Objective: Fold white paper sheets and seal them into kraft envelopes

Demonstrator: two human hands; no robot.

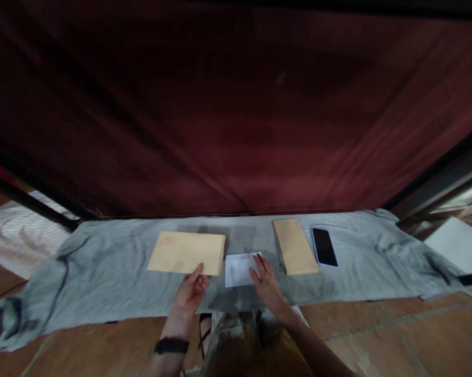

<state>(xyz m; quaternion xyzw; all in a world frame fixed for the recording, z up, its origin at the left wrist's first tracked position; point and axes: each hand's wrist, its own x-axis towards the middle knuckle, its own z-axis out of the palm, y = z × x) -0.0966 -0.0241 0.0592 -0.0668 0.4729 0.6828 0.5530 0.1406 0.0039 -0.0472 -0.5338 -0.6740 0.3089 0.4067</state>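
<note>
My left hand (191, 290) pinches the lower edge of a tan paper envelope (184, 251), thumb on top and fingers curled beneath. Faint reddish print marks the envelope's upper left. Just to its right lies a small white sheet of paper (238, 271), flat on the grey cloth. The fingers of my right hand (265, 280) are spread over that sheet's right end; whether they press on it I cannot tell. Further right, a stack of tan envelopes (296, 247) rests on the cloth, apart from both hands.
A phone with a dark screen (324, 247) lies right of the stack. Grey cloth (114, 262) covers the narrow table. Dark red fabric (236, 131) hangs behind it. Striped cloth (16, 233) is at far left, and a white panel (461, 243) at far right.
</note>
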